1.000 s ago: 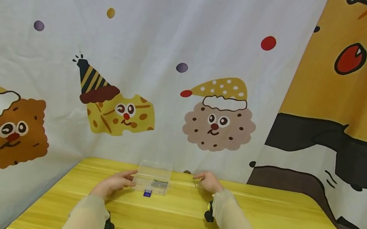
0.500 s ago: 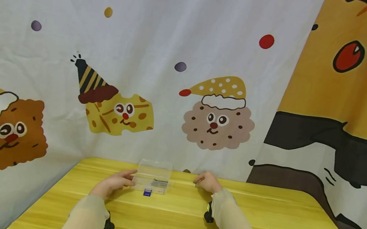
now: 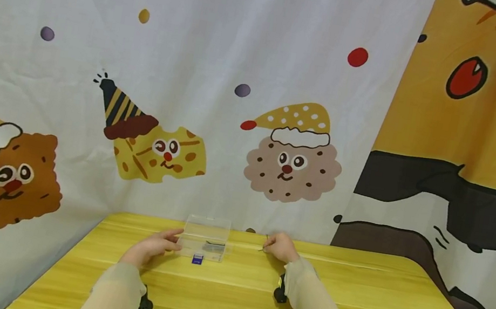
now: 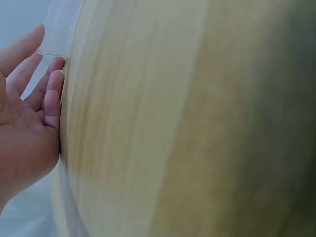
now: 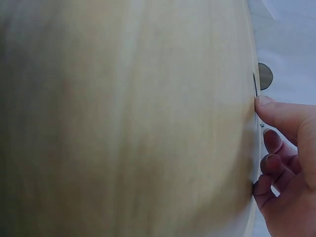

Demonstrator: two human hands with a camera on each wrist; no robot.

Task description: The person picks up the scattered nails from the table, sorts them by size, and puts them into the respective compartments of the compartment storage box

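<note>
A clear plastic box (image 3: 201,248) stands with its lid raised near the table's far edge. Thin dark pieces (image 3: 214,247) lie inside it on the right. A blue label or clasp (image 3: 197,259) shows at its front. My left hand (image 3: 153,248) rests at the box's left side, thumb and fingers loosely extended against it; in the left wrist view the box's corner (image 4: 57,42) meets the fingertips. To the right of the box, my right hand (image 3: 280,247) pinches a thin dark wire-like piece (image 5: 255,84) between thumb and fingers, close to the tabletop. Its exact kind is too small to tell.
The yellow wood-grain table (image 3: 223,303) ends against a white curtain (image 3: 224,63) printed with cartoon biscuits and cheese. Small black wrist cameras hang under both sleeves, one by the left cuff (image 3: 145,305).
My right hand's fingers have come together from a pointing pose and now pinch the thin dark piece, raised slightly. The left hand stays at the box. The head view has shifted slightly.
</note>
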